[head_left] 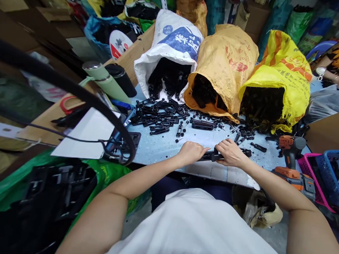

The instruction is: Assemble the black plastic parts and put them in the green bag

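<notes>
At the front of the light-blue table [153, 152], both my hands grip one long black plastic part [209, 155]. My left hand [191, 151] is closed on its left end, with the thumb pointing right. My right hand [230, 152] wraps over its right side, and the fingers hide much of it. Just beyond lie a black bar-shaped piece [202, 124] and small black pieces with pins [180, 130]. A heap of black plastic parts [161, 113] spreads to the left, and a single black part [258, 147] lies to the right.
A white sack [177, 32], an orange sack [227, 54] and a yellow sack [291, 76] of black parts lie open at the back. An orange cordless drill [291, 160] stands right, beside pink [314, 180] and blue baskets [338, 162]. A black cable [83, 96] arches at left, above a green bag [104, 176].
</notes>
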Demonstrator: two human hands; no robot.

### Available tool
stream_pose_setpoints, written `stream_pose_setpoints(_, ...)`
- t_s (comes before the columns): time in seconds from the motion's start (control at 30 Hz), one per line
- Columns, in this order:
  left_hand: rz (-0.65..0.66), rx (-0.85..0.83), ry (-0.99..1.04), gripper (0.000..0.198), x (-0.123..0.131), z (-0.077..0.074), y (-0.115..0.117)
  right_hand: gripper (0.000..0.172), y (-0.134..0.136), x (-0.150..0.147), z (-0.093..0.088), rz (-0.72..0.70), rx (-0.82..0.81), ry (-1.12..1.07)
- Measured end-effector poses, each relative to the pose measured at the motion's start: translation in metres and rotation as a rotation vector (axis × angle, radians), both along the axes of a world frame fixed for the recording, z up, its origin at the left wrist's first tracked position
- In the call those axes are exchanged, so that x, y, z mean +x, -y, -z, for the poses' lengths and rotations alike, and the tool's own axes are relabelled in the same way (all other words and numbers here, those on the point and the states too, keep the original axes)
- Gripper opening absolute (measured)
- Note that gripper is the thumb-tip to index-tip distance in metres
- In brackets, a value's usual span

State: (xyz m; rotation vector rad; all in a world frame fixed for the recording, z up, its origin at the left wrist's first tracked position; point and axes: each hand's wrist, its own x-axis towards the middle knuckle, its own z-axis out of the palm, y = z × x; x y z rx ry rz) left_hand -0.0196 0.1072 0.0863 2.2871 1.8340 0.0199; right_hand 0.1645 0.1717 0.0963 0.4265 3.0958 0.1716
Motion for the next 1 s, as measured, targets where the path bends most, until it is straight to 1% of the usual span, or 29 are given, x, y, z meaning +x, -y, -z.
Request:
stream_pose_setpoints(0.2, 0.001, -0.098, -0.002, 0.056, 0.002, 0.002, 0.000, 0.038, -0.006, 0.004, 0.014, -0.052, -0.069, -0.054)
stream_pose_setpoints(0.33, 0.011, -0.114, 0.039, 0.059, -0.001, 0.005, 0.000, 0.042, -0.009, 0.004, 0.016, -0.086, -0.111, -0.091)
stream_pose_setpoints(0.43, 0.012, -0.111, 0.089, 0.062, -0.002, 0.010, 0.000, 0.045, -0.011, 0.002, 0.014, -0.109, -0.132, -0.073)
stream_pose_setpoints(0.53, -0.001, -0.105, 0.115, 0.059, -0.002, 0.016, -0.001, 0.051, -0.012, 0.001, 0.010, -0.098, -0.161, -0.062)
stream_pose_setpoints(0.63, -0.020, -0.084, 0.142, 0.060, -0.005, 0.022, -0.002, 0.061, -0.013, 0.008, 0.000, -0.036, -0.226, -0.041)
stream_pose_setpoints(0.7, -0.007, -0.010, 0.181, 0.065, -0.011, 0.025, 0.000, 0.063, -0.013, 0.019, -0.009, 0.041, -0.277, 0.015)
stream_pose_setpoints(0.73, 0.022, 0.050, 0.216, 0.068, -0.014, 0.026, 0.001, 0.063, -0.011, 0.025, -0.013, 0.078, -0.299, 0.035)
stream_pose_setpoints(0.8, 0.139, 0.183, 0.339, 0.073, -0.018, 0.025, 0.009, 0.064, -0.003, 0.036, -0.021, 0.097, -0.355, -0.009)
stream_pose_setpoints(0.83, 0.216, 0.246, 0.429, 0.074, -0.019, 0.023, 0.014, 0.064, 0.004, 0.040, -0.024, 0.069, -0.398, -0.078)
stream_pose_setpoints(0.9, 0.352, 0.346, 0.646, 0.073, -0.016, 0.015, 0.028, 0.061, 0.021, 0.042, -0.028, -0.037, -0.525, -0.270)
stream_pose_setpoints(0.93, 0.393, 0.383, 0.759, 0.072, -0.012, 0.011, 0.035, 0.059, 0.031, 0.039, -0.028, -0.093, -0.613, -0.374)
stream_pose_setpoints(1.0, 0.423, 0.441, 0.965, 0.068, 0.000, 0.004, 0.049, 0.055, 0.053, 0.029, -0.023, -0.190, -0.803, -0.579)
